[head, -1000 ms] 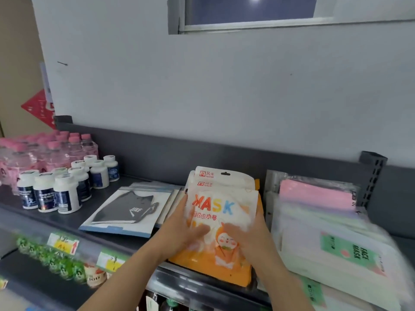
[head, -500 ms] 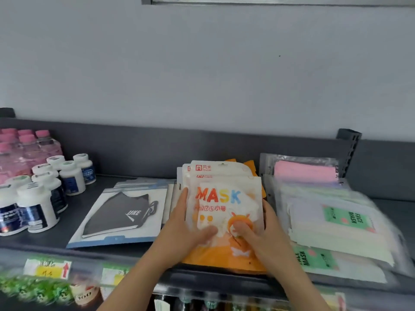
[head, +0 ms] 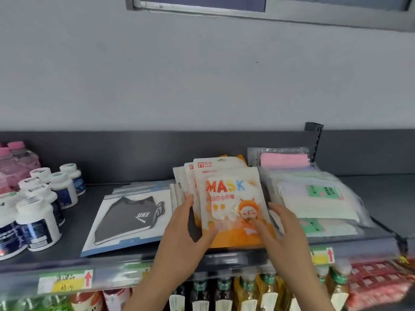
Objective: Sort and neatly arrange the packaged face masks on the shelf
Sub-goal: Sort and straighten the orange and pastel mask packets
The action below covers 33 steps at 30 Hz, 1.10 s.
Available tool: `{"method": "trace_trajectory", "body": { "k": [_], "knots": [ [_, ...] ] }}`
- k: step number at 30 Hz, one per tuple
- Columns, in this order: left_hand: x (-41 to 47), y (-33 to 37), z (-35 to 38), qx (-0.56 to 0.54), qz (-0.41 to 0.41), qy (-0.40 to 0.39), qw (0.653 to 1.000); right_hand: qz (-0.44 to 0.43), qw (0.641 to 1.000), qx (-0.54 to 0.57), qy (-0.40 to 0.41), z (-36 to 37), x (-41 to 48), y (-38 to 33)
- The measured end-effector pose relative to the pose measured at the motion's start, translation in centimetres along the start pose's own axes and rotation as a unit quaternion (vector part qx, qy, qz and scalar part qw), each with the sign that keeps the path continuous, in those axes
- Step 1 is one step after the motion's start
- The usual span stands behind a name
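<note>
The left hand and right hand clamp the mask packets by their side edges; probably light, floppy and slippery.

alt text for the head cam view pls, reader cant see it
A person's left hand and right hand hold a fanned stack of orange-and-white MASK packets by its sides on a dark shelf. To its left are a flat black mask pack and white bottles; to its right, clear-wrapped face mask packs.

Left hand, right hand gripping mask packs (fanned stack), dark shelf
</note>
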State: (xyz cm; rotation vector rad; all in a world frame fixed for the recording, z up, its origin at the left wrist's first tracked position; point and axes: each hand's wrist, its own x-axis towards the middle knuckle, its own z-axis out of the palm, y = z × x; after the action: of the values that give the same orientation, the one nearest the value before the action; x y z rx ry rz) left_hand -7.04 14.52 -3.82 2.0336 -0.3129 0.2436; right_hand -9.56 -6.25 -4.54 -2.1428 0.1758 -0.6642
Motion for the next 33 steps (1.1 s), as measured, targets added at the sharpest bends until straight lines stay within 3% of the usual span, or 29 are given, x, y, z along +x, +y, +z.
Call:
{"method": "trace_trajectory", "body": {
  "k": [4,10,19,33],
  "knots": [
    [-2.4,-0.8,-0.6,-0.005,0.002,-0.001,1.0,-0.024,1.0,-0.001,0.006,-0.4,-3.1,-0.7],
    [-4.7,-0.7,-0.1,-0.01,-0.009,-0.013,1.0,0.026,1.0,0.01,-0.007,-1.3,-5.7,0.0],
    [-6.4,1.1,1.7,-0.024,-0.033,0.029,0.999,0.018,0.998,0.033,-0.045,-4.4,-5.5,0.0],
    [-10.6,0.2,-1.8,-0.01,-0.119,0.182,0.976,-0.047,0.972,0.122,-0.196,-0.7,-5.3,-2.9]
  ]
}}
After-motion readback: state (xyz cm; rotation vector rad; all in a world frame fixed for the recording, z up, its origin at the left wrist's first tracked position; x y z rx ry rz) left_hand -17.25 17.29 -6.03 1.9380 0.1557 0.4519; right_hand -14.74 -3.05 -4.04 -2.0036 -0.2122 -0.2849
